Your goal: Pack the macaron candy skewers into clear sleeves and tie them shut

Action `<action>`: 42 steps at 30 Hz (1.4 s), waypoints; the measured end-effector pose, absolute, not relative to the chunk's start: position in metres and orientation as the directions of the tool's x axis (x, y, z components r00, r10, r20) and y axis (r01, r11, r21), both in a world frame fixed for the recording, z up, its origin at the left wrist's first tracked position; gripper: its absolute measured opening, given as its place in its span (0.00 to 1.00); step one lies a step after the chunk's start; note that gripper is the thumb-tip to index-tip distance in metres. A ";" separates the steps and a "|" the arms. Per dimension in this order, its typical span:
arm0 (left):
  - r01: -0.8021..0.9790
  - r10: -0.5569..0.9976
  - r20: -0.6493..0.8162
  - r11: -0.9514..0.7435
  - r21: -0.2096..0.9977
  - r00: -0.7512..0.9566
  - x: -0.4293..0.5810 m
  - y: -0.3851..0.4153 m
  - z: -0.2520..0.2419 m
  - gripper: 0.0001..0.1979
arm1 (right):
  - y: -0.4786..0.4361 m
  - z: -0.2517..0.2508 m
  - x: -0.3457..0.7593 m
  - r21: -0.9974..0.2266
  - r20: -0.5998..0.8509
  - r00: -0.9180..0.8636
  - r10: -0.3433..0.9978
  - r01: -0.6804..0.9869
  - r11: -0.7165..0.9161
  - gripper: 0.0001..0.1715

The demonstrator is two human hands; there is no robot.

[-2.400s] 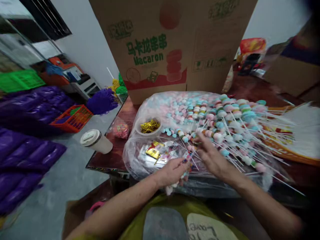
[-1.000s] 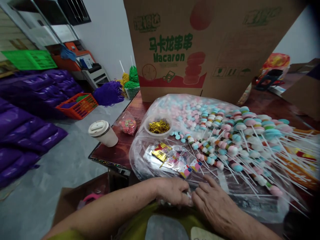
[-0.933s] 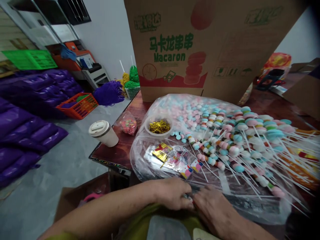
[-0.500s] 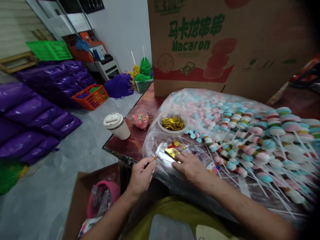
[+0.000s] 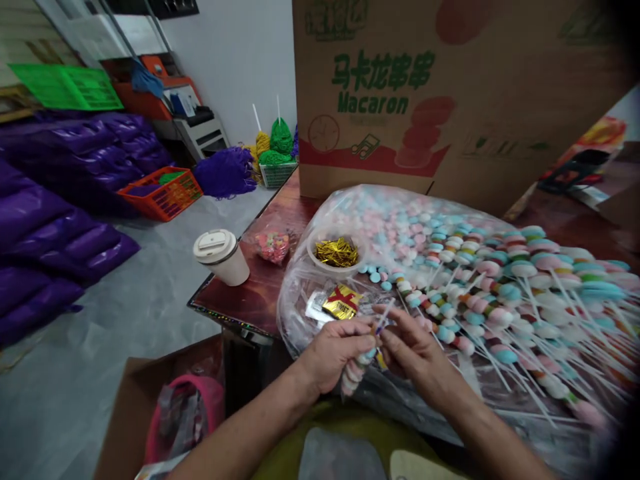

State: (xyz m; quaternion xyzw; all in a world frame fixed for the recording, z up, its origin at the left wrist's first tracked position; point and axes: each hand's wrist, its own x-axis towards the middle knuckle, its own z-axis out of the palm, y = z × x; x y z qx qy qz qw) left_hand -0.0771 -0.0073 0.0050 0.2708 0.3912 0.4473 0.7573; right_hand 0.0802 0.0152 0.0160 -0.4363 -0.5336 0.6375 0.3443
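Observation:
My left hand (image 5: pixel 331 353) is closed around a candy skewer (image 5: pixel 353 377), its pink, white and blue pieces hanging below the fingers. The skewer's pale stick points up and to the right between both hands. My right hand (image 5: pixel 415 350) has its thumb and fingers bent at that stick, beside something small and purple; what the fingertips grip is too small to make out. Just beyond the hands, a gold and red packet (image 5: pixel 343 303) lies on clear plastic. A pale bowl (image 5: pixel 313 257) of gold twist ties (image 5: pixel 339 253) stands behind it.
Many candy skewers (image 5: pixel 500 293) lie on the right, by a clear plastic bag (image 5: pixel 345 200) of loose candies. A large cardboard box (image 5: pixel 370 140) stands behind. At left are a lidded cup (image 5: pixel 227 263) and a small candy bag (image 5: pixel 273 245); below, an open carton (image 5: pixel 130 400).
My hands have come together, the left moving right and the right leaving the packets. The candy skewer now shows in my left hand. The view has shifted slightly.

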 end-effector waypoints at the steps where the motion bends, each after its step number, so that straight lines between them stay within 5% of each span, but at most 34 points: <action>1: -0.461 0.879 -0.363 0.473 0.751 0.310 -0.070 -0.007 0.007 0.14 | 0.011 0.016 0.079 -0.975 -0.204 -0.389 0.898 -0.001 -0.222 0.35; 3: -0.448 0.862 -0.416 0.506 0.737 0.289 -0.058 -0.006 0.009 0.15 | 0.007 0.011 0.080 -0.957 -0.244 -0.396 0.885 -0.052 -0.287 0.44; 6: -0.466 0.852 -0.485 0.517 0.719 0.196 -0.049 -0.005 0.009 0.15 | 0.005 -0.001 0.095 -0.939 -0.301 -0.450 0.841 -0.011 -0.343 0.30; 8: -0.501 0.860 -0.490 0.490 0.714 0.143 -0.046 -0.002 0.009 0.15 | 0.003 -0.006 0.109 -0.971 -0.240 -0.416 0.877 0.116 -0.211 0.20; 13: -0.383 0.866 -0.476 0.495 0.780 0.152 -0.041 0.002 0.008 0.18 | -0.005 0.015 0.136 -0.961 0.054 -0.111 0.992 0.265 0.082 0.14; 18: -0.196 0.884 -0.451 0.467 0.862 0.121 -0.032 -0.002 0.007 0.15 | -0.003 0.026 0.115 -0.984 -0.077 -0.356 0.932 0.176 -0.014 0.20; 24: -0.052 0.870 -0.473 0.484 0.874 0.140 -0.039 -0.016 0.010 0.13 | 0.003 0.002 0.096 -0.981 -0.124 -0.304 0.945 0.184 -0.069 0.24; 32: -0.054 0.965 -0.242 0.248 0.967 0.098 -0.049 -0.022 0.004 0.17 | 0.000 -0.004 0.097 -0.985 -0.170 -0.353 0.920 0.099 -0.144 0.19; 34: -0.144 0.945 -0.286 0.309 0.940 0.158 -0.050 -0.018 0.000 0.16 | -0.001 -0.001 0.102 -0.990 -0.131 -0.389 0.912 0.108 -0.095 0.17; 39: -0.291 0.736 -0.430 0.629 0.721 0.523 -0.047 -0.019 -0.013 0.15 | -0.012 0.024 0.122 -0.866 0.190 -0.573 0.797 0.284 0.411 0.17; 42: -0.367 0.706 -0.407 0.672 0.643 0.579 -0.041 -0.020 -0.016 0.15 | -0.022 0.025 0.123 -0.874 0.161 -0.609 0.776 0.277 0.399 0.17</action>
